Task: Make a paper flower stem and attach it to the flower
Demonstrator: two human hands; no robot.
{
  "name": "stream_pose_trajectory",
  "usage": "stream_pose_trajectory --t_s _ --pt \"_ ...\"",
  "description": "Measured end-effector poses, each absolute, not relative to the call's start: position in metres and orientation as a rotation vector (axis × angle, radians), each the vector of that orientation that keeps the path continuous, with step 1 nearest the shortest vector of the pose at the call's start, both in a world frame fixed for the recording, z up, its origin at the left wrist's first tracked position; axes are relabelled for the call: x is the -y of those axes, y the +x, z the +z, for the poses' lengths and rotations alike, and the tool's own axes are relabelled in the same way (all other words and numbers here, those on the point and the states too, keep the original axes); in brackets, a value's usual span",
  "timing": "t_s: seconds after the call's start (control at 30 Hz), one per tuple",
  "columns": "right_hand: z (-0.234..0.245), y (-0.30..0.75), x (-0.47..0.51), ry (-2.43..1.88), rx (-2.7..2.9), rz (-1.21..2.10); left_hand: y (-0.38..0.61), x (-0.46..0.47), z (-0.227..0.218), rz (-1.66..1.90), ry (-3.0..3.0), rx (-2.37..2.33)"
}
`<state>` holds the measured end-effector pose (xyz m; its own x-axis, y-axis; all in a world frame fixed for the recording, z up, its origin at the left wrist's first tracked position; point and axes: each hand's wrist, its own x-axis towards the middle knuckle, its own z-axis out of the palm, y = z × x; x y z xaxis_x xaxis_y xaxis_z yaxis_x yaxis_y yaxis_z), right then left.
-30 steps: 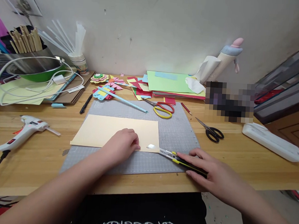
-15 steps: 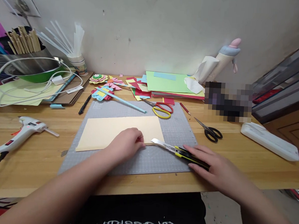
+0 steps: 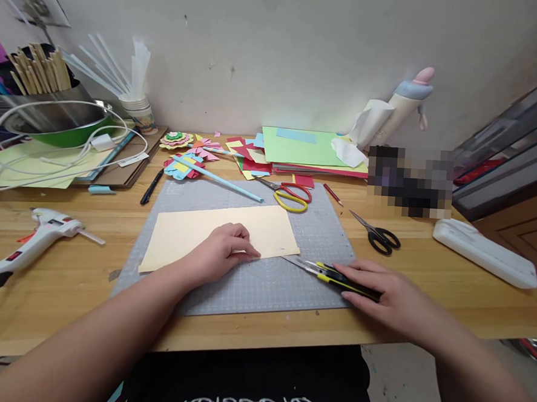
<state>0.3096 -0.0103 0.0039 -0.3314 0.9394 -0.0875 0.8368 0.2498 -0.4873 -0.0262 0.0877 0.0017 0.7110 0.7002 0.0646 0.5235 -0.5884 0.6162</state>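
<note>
A folded sheet of cream paper [image 3: 185, 229] lies across the grey cutting mat [image 3: 240, 290]. My left hand [image 3: 222, 253] rests on its near edge, with thumb and forefinger closed together at the paper. My right hand [image 3: 381, 293] is wrapped round a black and yellow utility knife [image 3: 345, 281], whose long blade is out and points left. The blade's tip is at the near edge of the paper, to the right of my left fingers. Whether the tip is under the paper cannot be made out.
Red and yellow scissors [image 3: 293, 196] and a blue paper-stemmed flower [image 3: 219, 180] lie along the mat's far edge. Black scissors [image 3: 382, 238] and a white case [image 3: 483, 253] are on the right. A glue gun [image 3: 48, 233] lies left. Coloured paper [image 3: 299, 148] is stacked behind.
The knife has moved slightly right and its blade has dropped from above the paper's edge to beside it. My left fingers have shifted a little, and the paper's right corner now lies flatter.
</note>
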Motion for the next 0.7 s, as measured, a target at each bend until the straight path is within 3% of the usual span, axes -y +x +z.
stream_pose_trajectory --t_s 0.7 --pt "0.014 0.303 -0.001 -1.625 2.329 0.871 -0.025 -0.094 -0.003 0.439 2.262 -0.969"
